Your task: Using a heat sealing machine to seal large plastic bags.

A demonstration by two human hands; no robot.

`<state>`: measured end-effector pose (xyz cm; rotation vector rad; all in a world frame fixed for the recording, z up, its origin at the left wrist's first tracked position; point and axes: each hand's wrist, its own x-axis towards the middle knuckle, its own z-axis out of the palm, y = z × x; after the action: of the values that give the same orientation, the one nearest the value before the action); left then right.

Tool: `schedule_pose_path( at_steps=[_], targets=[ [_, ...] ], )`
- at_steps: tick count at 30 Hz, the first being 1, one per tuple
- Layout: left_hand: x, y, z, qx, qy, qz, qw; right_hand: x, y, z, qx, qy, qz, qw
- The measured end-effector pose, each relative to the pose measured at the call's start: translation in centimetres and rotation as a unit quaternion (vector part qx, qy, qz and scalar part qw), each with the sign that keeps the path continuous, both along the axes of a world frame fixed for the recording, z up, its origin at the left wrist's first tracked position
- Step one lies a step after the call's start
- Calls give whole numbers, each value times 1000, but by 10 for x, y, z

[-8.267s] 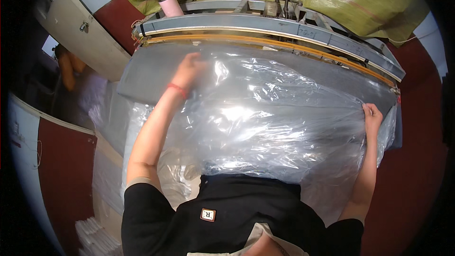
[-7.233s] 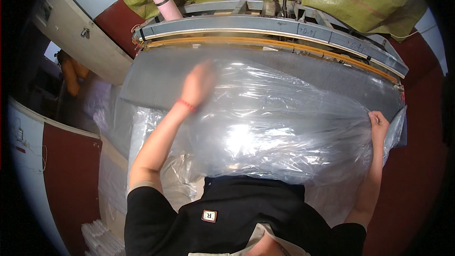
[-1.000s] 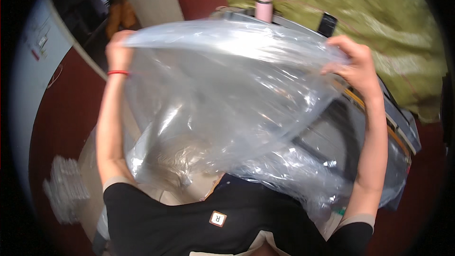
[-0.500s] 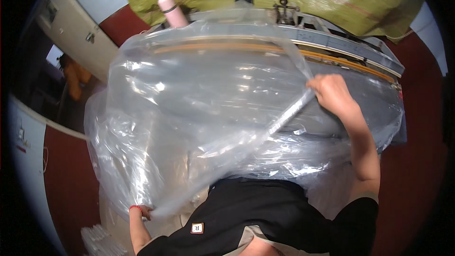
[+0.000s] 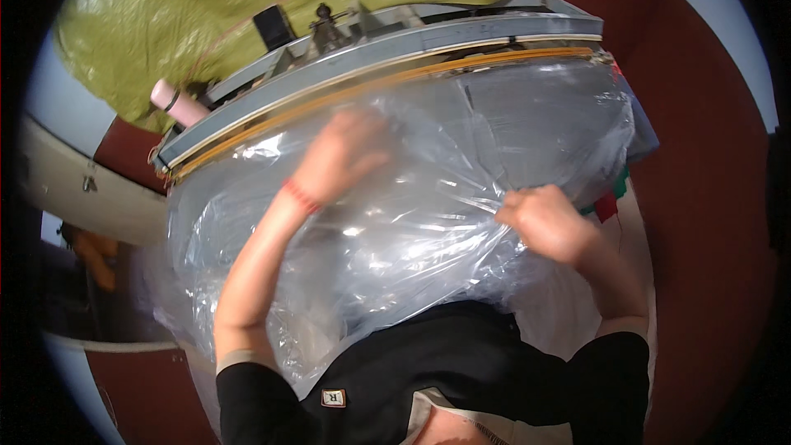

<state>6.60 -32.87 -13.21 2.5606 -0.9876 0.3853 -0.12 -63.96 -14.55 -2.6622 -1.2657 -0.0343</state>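
Note:
A wide sheet of clear plastic film (image 5: 395,231) lies over the bench in front of me, wrinkled and shiny. My right hand (image 5: 544,218) is closed on a gathered bunch of it, with creases fanning out from the fingers. Further left and farther out, my left hand (image 5: 342,156) is over the film, a red bracelet (image 5: 301,196) on its wrist. That hand is blurred, but its thumb stands apart from the fingers and nothing shows in it. Whether it touches the film I cannot tell.
Along the bench's far side runs a grey metal frame (image 5: 395,43) with an orange strip (image 5: 362,86). A pink bottle (image 5: 177,102) and a black phone-like slab (image 5: 273,28) stand beyond it. Yellow-green sheeting (image 5: 165,25) hangs behind. A door (image 5: 70,173) is at the left.
My left hand has moved from the near left corner up over the film's middle. My right hand has come nearer, still gripping film. The raised sheet has come down, and the view has turned right.

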Motion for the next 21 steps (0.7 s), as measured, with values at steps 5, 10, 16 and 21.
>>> schedule_pose_path(
  at_steps=[5, 10, 16, 21],
  targets=[
    [74, -101, -40, 6, 25, 31, 999, -19, -9, -21, 0, 99, 30, 995],
    [99, -131, -64, -32, 159, 53, 985, 0, -29, -33, 91, 180, 6, 979],
    [101, -134, -64, -140, 101, 16, 985, 90, -27, -55, 355, 29, -311, 881],
    [92, -147, -44, -140, 63, -27, 988, 139, -12, -76, 476, 137, -309, 812]
  ],
)
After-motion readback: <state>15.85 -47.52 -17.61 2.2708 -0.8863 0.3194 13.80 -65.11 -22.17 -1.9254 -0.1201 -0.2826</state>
